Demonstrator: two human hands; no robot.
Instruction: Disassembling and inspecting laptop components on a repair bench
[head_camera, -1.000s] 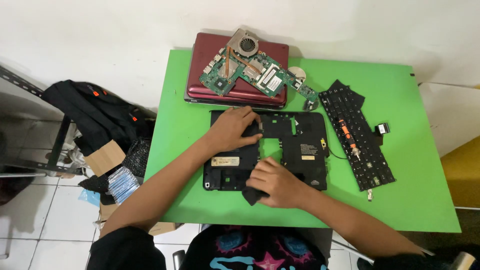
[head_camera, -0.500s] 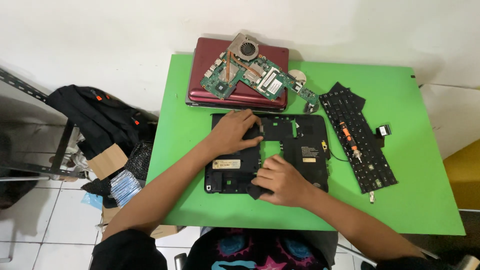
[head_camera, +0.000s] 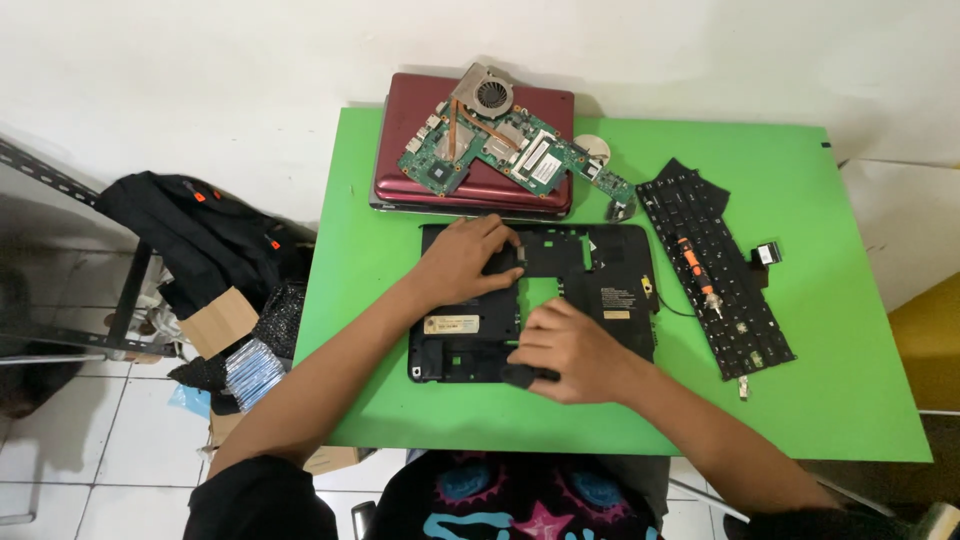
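The left hand (head_camera: 462, 262) lies palm-down on the upper left part of the black case (head_camera: 600, 285), fingers curled over a dark part at the edge of the case's square opening; whether it grips that part cannot be told. The right hand (head_camera: 565, 348) rests on the lower middle of the case, just below the opening, fingers closed around a small black piece (head_camera: 522, 376) at the case's near edge. The case lies flat at the centre of the green tabletop (head_camera: 850, 400), under both hands. Behind it, a red laptop (head_camera: 400, 170) carries a green board (head_camera: 520, 150) with a fan. To the right of the case lies a black keyboard (head_camera: 740, 320) with an orange screwdriver (head_camera: 695, 270) on it.
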